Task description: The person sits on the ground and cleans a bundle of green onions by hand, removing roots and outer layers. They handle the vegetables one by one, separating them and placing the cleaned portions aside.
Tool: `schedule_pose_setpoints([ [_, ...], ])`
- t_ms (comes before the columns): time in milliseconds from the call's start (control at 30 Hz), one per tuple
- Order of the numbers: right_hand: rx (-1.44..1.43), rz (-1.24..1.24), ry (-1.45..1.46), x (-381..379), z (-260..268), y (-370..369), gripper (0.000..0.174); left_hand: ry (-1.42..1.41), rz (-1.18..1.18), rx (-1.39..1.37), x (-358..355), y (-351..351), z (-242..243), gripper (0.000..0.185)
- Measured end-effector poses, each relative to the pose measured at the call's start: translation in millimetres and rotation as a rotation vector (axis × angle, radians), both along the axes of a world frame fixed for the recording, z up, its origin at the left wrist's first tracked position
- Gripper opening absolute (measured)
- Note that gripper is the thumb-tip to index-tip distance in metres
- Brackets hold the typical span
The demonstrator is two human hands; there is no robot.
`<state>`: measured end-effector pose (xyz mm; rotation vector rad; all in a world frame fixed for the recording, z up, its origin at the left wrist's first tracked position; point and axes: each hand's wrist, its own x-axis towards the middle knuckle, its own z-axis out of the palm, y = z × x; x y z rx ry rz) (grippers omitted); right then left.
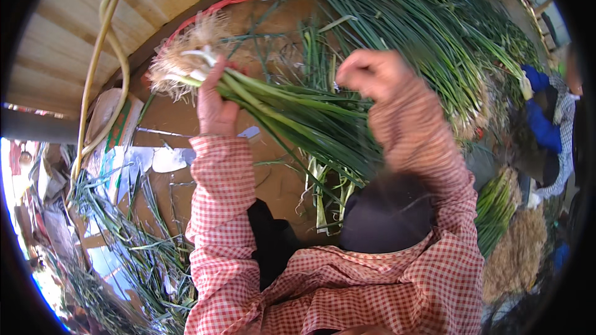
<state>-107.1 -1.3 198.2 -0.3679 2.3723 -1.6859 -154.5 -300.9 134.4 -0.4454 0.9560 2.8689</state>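
Observation:
My left hand [215,102] grips a bunch of green onions [279,111] just below its white ends. Pale, stringy roots [174,65] fan out past the thumb to the upper left, while the leaves slope down to the right towards my knee [389,214]. Apart from the bunch, my right hand [372,72] is raised above the leaves with curled fingers. It is blurred by motion, and whether anything small is pinched in it cannot be made out. A large heap of green onions [409,32] lies beyond it, roots towards the right.
Loose leaves and trimmings [144,251] litter the wet brown ground [274,186]. A yellow hose [104,46] hangs at the left by a corrugated wall [56,56]. On the right, a person in blue gloves [542,125] holds onion stalks near a rooted bundle [514,256].

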Motion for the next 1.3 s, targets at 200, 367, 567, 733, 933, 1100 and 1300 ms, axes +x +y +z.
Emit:
schedule_pose_setpoints([
  [200, 1.391, -0.207, -0.056, 1, -10, 123, 0.038, 0.015, 0.035, 0.07, -4, -5, -7, 0.017],
  [367, 0.295, 0.079, -0.091, 18, -43, 72, 0.069, 0.159, -0.046, 0.122, -3, -2, -4, 0.016],
  [567, 0.16, 0.231, 0.337, -4, -38, -62, 0.118, 0.268, -0.068, 0.007, 8, 18, 13, 0.027],
  [733, 0.466, 0.076, 0.264, -6, -39, -112, 0.077, 0.224, -0.009, 0.049, 19, 34, 29, 0.034],
  [933, 0.708, 0.105, 0.094, -7, -5, -101, 0.06, 0.467, -0.142, 0.278, 20, 18, 32, 0.064],
  [1100, 0.788, -0.1, 0.062, 0, 81, -45, 0.051, 0.519, -0.416, 0.237, 15, 34, 13, 0.077],
  [1300, 0.682, -0.261, 0.212, 77, 248, 62, 0.047, 0.342, -0.584, 0.244, 0, 78, -33, 0.053],
])
